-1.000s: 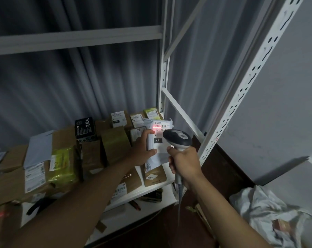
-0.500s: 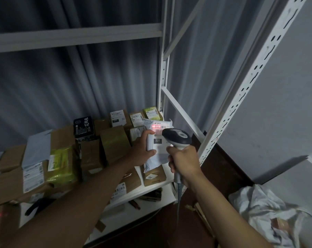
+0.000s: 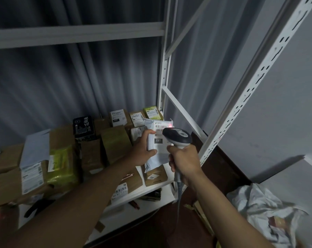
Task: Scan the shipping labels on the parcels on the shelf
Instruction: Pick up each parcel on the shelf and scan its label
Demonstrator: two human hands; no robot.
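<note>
Two hands meet at the right end of a white metal shelf (image 3: 152, 187) in the head view, the only view there is. The left hand (image 3: 142, 151) grips a white poly mailer (image 3: 156, 158), thumb across its front and fingers curled behind its left edge, and holds it tilted up off the shelf, above a small cardboard box (image 3: 156, 177). The shipping label (image 3: 159, 133) on the mailer faces the camera, with a barcode near the top and the number 231 printed in a dark block lower down. The right hand (image 3: 184, 162) is wrapped tight round the grip of a handheld barcode scanner (image 3: 177, 137), whose dark and grey head sits just in front of the label's right side; a red spot of light glows on the mailer at the label's upper right corner. A grey cable hangs from the bottom of the scanner's handle. Further parcels crowd the shelf behind and to the left: brown cardboard boxes, a black box (image 3: 83, 127) with white characters, a yellow-green wrapped parcel (image 3: 64, 167) and a green-labelled box (image 3: 152, 112) in the back corner beside the perforated upright (image 3: 163, 83). Grey curtains (image 3: 62, 86) hang behind the shelf. On the floor at the lower right lies a crumpled white bag (image 3: 259, 210).
</note>
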